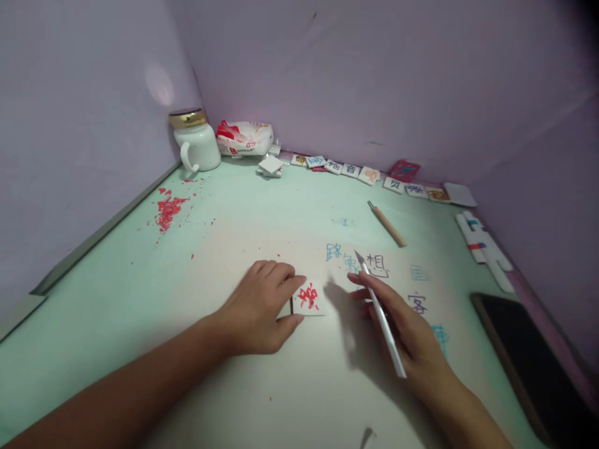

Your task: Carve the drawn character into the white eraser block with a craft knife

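Observation:
Near the middle of the desk (206, 393) lies a small white square block (316, 304) bearing a red Chinese character, with red bits on its face. My left hand (266, 305) grips it from the left, thumb and index finger at its near and far corners. To the right, my right hand (397, 312) is closed around a silver craft knife (386, 330), held like a pen. Its blade points up and away, apart from the block and above characters written on the desk. Some fingers of the right hand are partly hidden behind the knife and hand.
Red shavings (169, 213) lie at the left, near a lidded white mug (201, 146) and a tissue pack (246, 138). Several character blocks (350, 169) line the back wall. A wooden-handled carving tool (387, 224) lies behind the knife. Markers (482, 243) and a phone (528, 362) are right.

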{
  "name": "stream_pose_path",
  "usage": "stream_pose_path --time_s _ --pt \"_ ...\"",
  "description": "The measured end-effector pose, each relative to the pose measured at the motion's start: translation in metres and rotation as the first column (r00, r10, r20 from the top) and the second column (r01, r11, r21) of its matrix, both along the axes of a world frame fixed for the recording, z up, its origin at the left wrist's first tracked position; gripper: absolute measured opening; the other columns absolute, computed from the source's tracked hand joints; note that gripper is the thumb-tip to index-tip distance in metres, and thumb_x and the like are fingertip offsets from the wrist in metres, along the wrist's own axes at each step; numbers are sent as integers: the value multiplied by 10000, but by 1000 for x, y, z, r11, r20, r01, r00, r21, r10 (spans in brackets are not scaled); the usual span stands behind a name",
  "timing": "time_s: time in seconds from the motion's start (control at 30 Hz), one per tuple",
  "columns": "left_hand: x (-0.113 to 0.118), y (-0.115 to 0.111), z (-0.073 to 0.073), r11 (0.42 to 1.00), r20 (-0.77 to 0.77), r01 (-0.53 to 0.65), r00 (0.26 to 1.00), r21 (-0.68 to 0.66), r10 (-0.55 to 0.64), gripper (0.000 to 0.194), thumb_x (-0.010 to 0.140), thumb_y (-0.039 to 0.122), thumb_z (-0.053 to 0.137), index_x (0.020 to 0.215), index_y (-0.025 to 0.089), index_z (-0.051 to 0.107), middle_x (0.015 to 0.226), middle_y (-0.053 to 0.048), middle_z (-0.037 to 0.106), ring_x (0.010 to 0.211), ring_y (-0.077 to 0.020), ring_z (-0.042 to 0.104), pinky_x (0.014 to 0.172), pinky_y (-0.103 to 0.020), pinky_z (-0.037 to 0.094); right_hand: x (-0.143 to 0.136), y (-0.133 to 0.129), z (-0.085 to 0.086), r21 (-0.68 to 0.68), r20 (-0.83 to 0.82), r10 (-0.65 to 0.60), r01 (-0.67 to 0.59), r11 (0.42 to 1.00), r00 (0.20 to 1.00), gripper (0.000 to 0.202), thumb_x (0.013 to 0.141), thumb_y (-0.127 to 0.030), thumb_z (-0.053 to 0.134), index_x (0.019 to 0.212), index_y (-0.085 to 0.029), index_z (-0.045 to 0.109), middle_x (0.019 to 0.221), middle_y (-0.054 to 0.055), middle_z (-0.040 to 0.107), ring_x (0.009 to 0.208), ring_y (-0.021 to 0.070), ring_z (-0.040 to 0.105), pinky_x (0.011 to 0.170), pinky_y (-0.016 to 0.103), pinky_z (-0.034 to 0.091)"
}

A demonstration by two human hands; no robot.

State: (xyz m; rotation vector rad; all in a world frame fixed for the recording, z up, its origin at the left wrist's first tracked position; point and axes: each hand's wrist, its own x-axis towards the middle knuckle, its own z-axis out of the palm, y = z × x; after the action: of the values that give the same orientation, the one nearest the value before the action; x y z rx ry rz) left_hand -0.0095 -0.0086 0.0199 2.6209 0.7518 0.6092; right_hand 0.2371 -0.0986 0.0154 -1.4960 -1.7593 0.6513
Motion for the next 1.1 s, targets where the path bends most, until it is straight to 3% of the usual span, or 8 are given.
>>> stream_pose_path --time_s 0.17,0.27,0.33,0.47,0.57,0.67,0.9,1.1 --pt "3 0 4 1000 -40 0 999 12 1 356 812 257 559 1130 99 579 1014 -144 575 911 -288 524 817 -473 443 -4 -2 7 -107 -295 -75 45 993 953 347 927 -254 528 1249 -327 636 1191 48 702 1040 217 676 950 393 510" --pt "5 -3 3 1000 -41 -10 999 16 10 350 806 238 552 1127 101 577 1012 -146 573 910 -288 523 820 -476 438 -7 -2 12 -175 -613 -170 78 982 771 259 850 -375 626 1070 -272 716 983 72 750 846 239 723 785 396 579" --pt "5 -4 3 1000 -31 -10 999 9 11 344 804 247 562 1123 118 579 1009 -134 574 910 -281 524 830 -474 437 -11 -3 17 -190 -663 -209 108 976 719 201 806 -421 680 884 -238 709 781 48 720 663 199 693 641 337 579" --pt "6 -5 3 1000 -18 13 1000 -16 -13 365 785 281 616 1119 138 590 1006 -115 581 919 -274 529 868 -477 428 -21 -7 21 -281 -406 -328 225 933 853 137 854 -369 634 861 -237 596 706 2 686 535 131 588 509 237 479" --pt "6 -4 4 999 -15 21 1000 -28 -21 391 791 304 627 1138 129 586 1018 -120 584 930 -279 525 905 -497 411 -26 -13 20 -175 -75 -323 306 936 943 175 879 -384 569 1000 -262 604 813 29 744 688 196 676 606 289 486" --pt "7 -3 4 999 -15 22 1000 -38 -22 410 801 313 617 1162 125 573 1038 -127 585 937 -283 517 911 -507 406 -26 -16 20 -70 115 -234 243 968 965 168 904 -387 535 967 -274 642 783 22 734 664 201 671 604 301 476" --pt "6 0 0 999 6 17 1000 -46 -17 387 808 355 626 1124 134 590 1000 -115 583 899 -270 516 864 -475 416 -25 -16 16 22 287 -95 93 995 953 159 929 -305 521 876 -252 662 735 7 688 608 162 639 524 261 454" --pt "6 -1 -2 999 22 7 1000 -37 -6 380 802 359 637 1096 120 606 973 -116 586 883 -267 522 877 -478 407 -29 -13 7 19 213 -62 59 998 975 131 927 -258 538 858 -233 647 751 10 667 635 144 630 545 241 467"
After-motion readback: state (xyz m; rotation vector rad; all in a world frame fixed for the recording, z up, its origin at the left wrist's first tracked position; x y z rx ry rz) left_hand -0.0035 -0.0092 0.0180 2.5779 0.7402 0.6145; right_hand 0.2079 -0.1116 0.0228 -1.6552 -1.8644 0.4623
